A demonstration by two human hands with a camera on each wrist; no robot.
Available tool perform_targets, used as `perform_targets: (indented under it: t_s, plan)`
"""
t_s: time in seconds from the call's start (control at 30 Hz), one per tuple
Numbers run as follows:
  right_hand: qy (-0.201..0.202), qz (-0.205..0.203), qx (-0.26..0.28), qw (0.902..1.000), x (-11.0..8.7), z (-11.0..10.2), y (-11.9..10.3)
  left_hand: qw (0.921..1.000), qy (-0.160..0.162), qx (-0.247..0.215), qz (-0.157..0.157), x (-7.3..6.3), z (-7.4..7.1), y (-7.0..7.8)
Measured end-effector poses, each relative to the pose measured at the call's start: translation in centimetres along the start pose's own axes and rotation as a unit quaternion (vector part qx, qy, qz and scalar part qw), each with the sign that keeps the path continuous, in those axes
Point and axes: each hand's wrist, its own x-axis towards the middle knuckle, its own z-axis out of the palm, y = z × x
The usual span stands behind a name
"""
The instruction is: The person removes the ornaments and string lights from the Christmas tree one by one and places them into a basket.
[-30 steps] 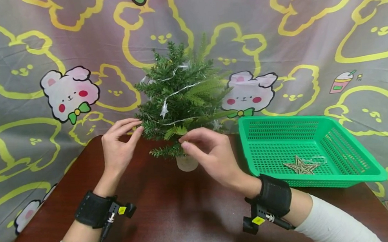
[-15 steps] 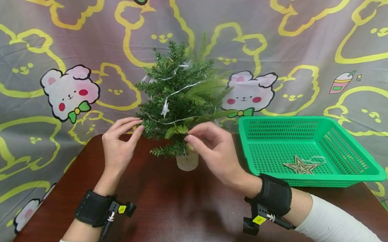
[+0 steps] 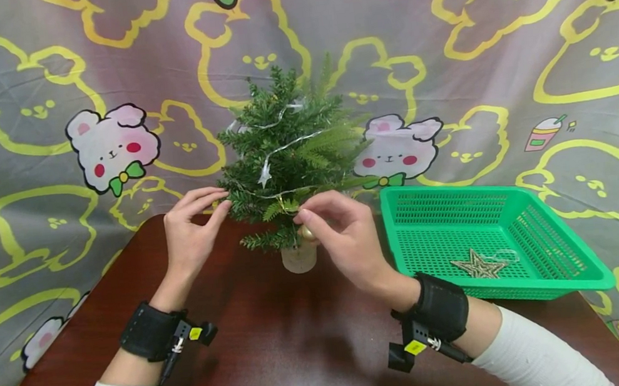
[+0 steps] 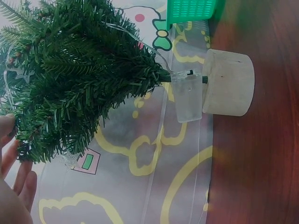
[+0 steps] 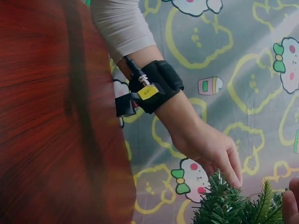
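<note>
A small artificial Christmas tree (image 3: 282, 152) stands on the table, wound with a clear wire light string that carries star lights (image 3: 264, 174). At its left side my left hand (image 3: 190, 234) holds branch tips between thumb and fingertips; the left wrist view shows these fingers at the green needles (image 4: 42, 140). My right hand (image 3: 348, 233) is at the lower front branches, thumb and forefinger pinching the thin gold loop of a gold ball ornament (image 3: 307, 233). The ball shows just under the thumb, partly covered. The loop runs up to a light-green sprig (image 3: 280, 208).
A green plastic basket (image 3: 467, 293) stands right of the tree, with a glittery star ornament (image 3: 480, 265) inside. Below the branches are the tree's pale round base (image 4: 229, 84) and a clear battery box (image 4: 188, 95). A patterned cloth (image 3: 171, 63) hangs behind the brown table (image 3: 248, 363).
My right hand has shifted slightly right and up from the lower branches, and the gold ball and its loop now show at the fingertips. My left hand stays at the tree's left side.
</note>
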Motion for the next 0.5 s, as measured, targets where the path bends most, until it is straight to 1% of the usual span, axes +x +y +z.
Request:
perform_targets:
  t_s: [0.13, 0.2, 0.4, 0.5]
  plan:
    - [-0.002, 0.0, 0.003, 1.0, 0.07, 0.01, -0.11, 1.0, 0.001, -0.002, 0.003, 0.04, -0.06, 1.17]
    - [-0.001, -0.002, 0.001, 1.0, 0.11, 0.0, -0.11, 1.0, 0.001, -0.002, 0.002, 0.03, -0.06, 1.35]
    - [0.002, -0.011, -0.002, 0.9999, 0.29, -0.02, -0.12, 1.0, 0.0, -0.001, 0.0, 0.0, -0.03, 1.18]
    - [0.002, -0.008, -0.004, 1.0, 0.35, -0.03, -0.13, 1.0, -0.001, 0.0, -0.001, -0.04, 0.01, 0.74]
